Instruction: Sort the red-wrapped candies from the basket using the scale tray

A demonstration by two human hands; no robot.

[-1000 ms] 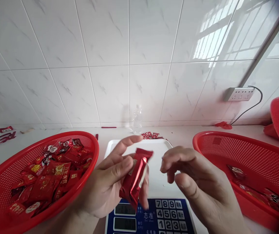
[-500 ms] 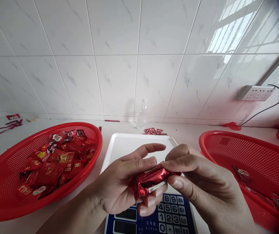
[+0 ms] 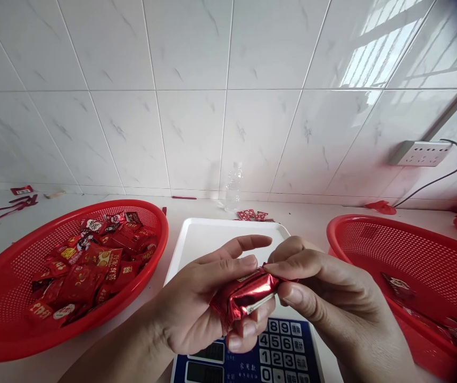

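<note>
A shiny red foil packet (image 3: 248,295) is held in both hands above a white scale (image 3: 208,239) with a blue number keypad. My left hand (image 3: 216,287) cradles the packet, its thumb on top and fingers curled beneath, the index finger stretched out above. My right hand (image 3: 327,298) pinches the packet's right end between thumb and fingers. To the left, a red mesh basket (image 3: 160,250) contains several red snack packets (image 3: 84,282). On the right, a second red basket (image 3: 372,229) has a few packets (image 3: 399,284) inside.
Behind the scale stand a clear plastic bottle (image 3: 233,189) and small red patterned pieces (image 3: 252,215). Dark red ribbons (image 3: 23,203) lie at the back left. A power strip (image 3: 422,153) with a black cable is on the tiled wall at right.
The right hand's fingers have shifted slightly on the packet's end, and the packet has tilted a little. The left hand is almost unchanged.
</note>
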